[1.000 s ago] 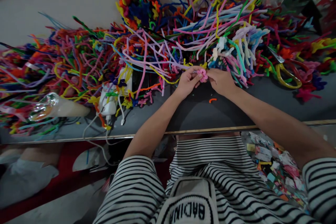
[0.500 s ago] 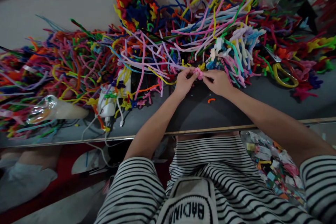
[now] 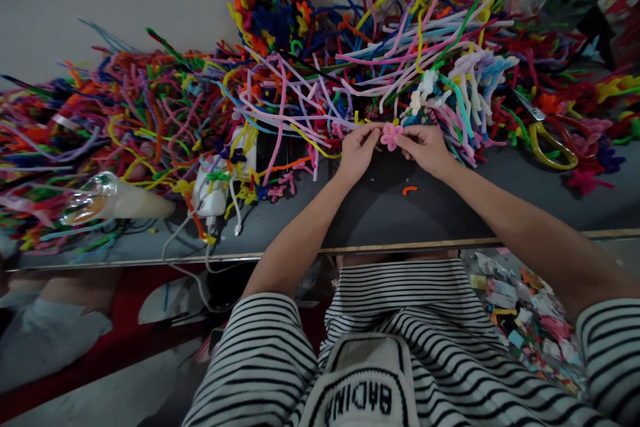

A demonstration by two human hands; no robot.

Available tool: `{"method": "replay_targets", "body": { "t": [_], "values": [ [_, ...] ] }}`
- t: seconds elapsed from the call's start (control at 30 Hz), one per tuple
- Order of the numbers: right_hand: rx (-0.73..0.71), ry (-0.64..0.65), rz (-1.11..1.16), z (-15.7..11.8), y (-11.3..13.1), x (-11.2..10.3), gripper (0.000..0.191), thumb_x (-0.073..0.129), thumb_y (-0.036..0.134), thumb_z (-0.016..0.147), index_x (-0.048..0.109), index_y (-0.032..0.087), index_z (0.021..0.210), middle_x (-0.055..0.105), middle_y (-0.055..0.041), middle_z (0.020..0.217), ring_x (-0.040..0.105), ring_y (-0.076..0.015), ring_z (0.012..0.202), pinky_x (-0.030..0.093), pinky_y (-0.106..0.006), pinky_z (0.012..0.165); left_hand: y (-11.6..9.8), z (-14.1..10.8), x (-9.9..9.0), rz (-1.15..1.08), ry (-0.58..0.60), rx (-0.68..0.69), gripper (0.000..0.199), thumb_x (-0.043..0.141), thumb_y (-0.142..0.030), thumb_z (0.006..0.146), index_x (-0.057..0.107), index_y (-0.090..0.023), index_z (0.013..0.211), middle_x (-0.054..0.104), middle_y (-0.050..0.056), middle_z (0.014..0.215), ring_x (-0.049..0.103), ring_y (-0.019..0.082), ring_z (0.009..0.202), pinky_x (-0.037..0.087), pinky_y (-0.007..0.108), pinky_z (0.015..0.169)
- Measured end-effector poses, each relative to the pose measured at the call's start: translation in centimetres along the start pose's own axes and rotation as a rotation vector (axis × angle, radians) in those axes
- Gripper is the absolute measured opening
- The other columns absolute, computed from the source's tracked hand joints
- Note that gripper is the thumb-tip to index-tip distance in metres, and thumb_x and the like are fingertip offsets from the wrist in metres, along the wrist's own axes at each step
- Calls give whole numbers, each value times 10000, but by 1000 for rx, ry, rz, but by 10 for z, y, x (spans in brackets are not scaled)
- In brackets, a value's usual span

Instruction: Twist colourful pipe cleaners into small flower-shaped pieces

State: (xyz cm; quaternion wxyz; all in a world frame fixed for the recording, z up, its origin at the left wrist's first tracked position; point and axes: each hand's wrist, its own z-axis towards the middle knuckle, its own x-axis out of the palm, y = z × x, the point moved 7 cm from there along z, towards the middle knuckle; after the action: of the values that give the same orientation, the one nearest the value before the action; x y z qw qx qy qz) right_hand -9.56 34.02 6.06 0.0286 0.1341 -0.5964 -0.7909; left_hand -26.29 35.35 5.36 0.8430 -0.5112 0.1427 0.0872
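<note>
A small pink pipe-cleaner flower [image 3: 391,137] with looped petals is held up just above the dark tabletop, facing me. My left hand [image 3: 357,151] pinches at its left edge, thumb and forefinger together. From the other side my right hand [image 3: 426,149] is closed on its right edge, thumb in front and the fingers curled behind. Below the hands, a short orange piece of pipe cleaner [image 3: 410,190] lies on the table. Close behind them rises a heap of loose pipe cleaners [image 3: 280,90] in many colours.
Scissors with yellow handles [image 3: 553,150] lie at the right, beside red and pink pieces. White chargers with cables [image 3: 210,193] and a plastic-wrapped cone [image 3: 120,199] sit at the left. Scraps [image 3: 525,320] cover the floor at lower right. Another person's leg [image 3: 75,297] shows at lower left.
The pink flower has turned to face me, so its petals show clearly. My fingers have shifted out to its two edges. The whole view has slid slightly.
</note>
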Motion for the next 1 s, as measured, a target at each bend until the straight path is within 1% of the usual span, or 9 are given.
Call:
{"method": "replay_targets", "body": {
  "t": [0.07,0.13,0.27,0.4,0.6,0.7,0.8,0.9,1.0],
  "values": [
    [74,62,73,2,-8,2,504,771,674,828,660,198,702,516,29,490,436,-100,459,298,-266,471,-16,2,-7,214,23,197,342,526,-431,1059,746,-213,1204,787,85,1079,713,201,1033,586,370,937],
    [126,114,121,3,-13,4,477,793,623,827,631,197,684,526,23,485,448,-97,450,297,-257,457,-27,1,-9,363,64,333,323,513,-386,1068,753,-217,1203,792,92,1117,704,217,1110,546,428,1047],
    [128,196,158,4,-13,6,465,787,586,844,617,192,665,543,21,495,456,-87,443,319,-243,451,-36,-4,-8,435,113,494,330,501,-395,1077,788,-234,1102,804,73,1044,721,201,1051,540,421,1042],
    [122,258,163,4,-10,6,475,784,610,846,631,187,693,552,28,504,460,-79,438,329,-236,445,-37,-7,-8,470,99,559,332,522,-426,1069,792,-238,1106,812,68,1011,728,196,1027,554,392,998],
    [101,311,87,2,-9,7,505,751,670,862,631,196,737,543,34,501,456,-86,454,351,-243,457,-35,-5,-8,478,188,493,353,500,-468,1068,769,-239,1078,807,75,1040,719,212,1066,545,423,1038],
    [63,254,1,2,-7,6,535,721,714,849,631,198,740,539,24,528,455,-99,470,353,-265,474,-38,-7,-6,515,214,476,336,499,-444,1064,748,-219,1034,786,88,1016,711,228,1081,540,437,1043],
    [-86,149,-231,0,3,1,480,707,647,874,616,201,721,550,8,594,466,-117,541,367,-290,541,-40,-9,0,509,226,432,288,547,-414,1032,721,-205,938,754,99,959,696,248,1061,532,436,1018],
    [-283,72,-495,-5,17,1,355,663,484,918,576,211,708,562,-8,653,497,-146,623,394,-317,637,-30,-7,5,434,190,271,278,602,-382,990,692,-198,803,718,70,824,677,217,895,535,367,902],
    [-358,62,-611,-7,21,5,254,612,375,925,569,217,731,582,-25,700,531,-172,674,410,-332,681,-13,-4,9,298,198,44,330,609,-390,980,704,-184,740,698,25,714,625,159,708,510,298,756]
  ]
}}
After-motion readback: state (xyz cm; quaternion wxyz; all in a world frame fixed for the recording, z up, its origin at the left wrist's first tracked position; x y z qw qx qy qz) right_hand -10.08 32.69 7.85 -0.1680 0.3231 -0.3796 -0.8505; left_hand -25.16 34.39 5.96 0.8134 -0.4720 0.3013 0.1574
